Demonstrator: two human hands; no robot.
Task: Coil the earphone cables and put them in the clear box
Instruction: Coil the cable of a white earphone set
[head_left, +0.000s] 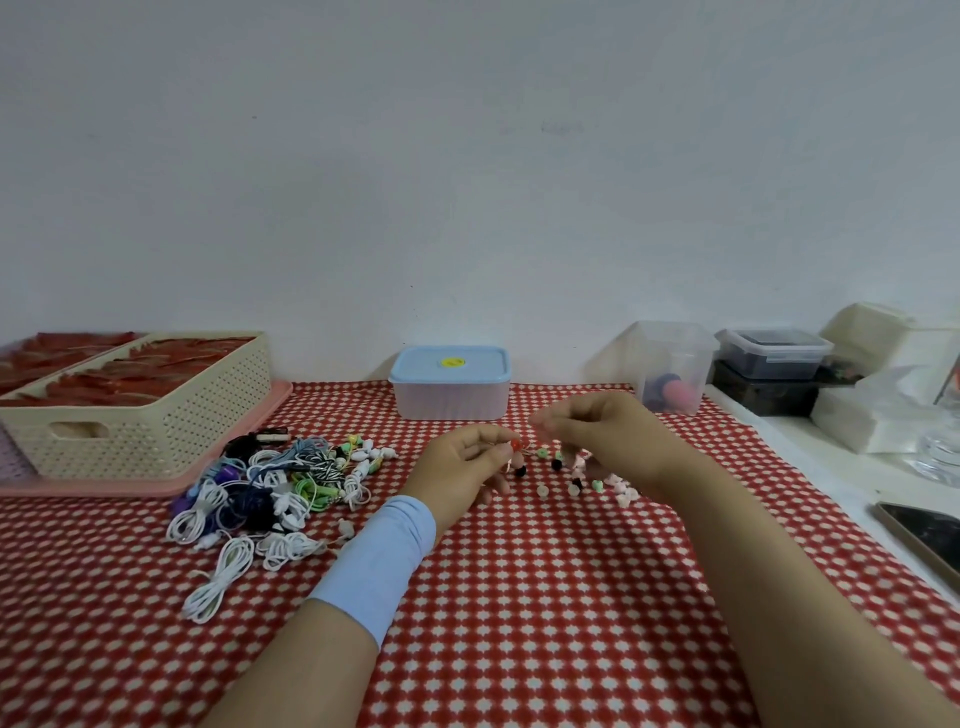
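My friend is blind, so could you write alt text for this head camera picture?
Two hands, left hand and right hand, pinch small earbuds above a red checked tablecloth. A pile of coiled earphone cables lies left; a lidded box stands behind.

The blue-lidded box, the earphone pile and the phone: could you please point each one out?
Blue-lidded box (450, 364), head view, on its lid.
Earphone pile (260, 493), head view, on the middle cables.
Phone (922, 530), head view, on its dark screen.

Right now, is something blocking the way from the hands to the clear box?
Yes: the box with the blue lid is closed. The cloth between it and the left hand and right hand looks bare.
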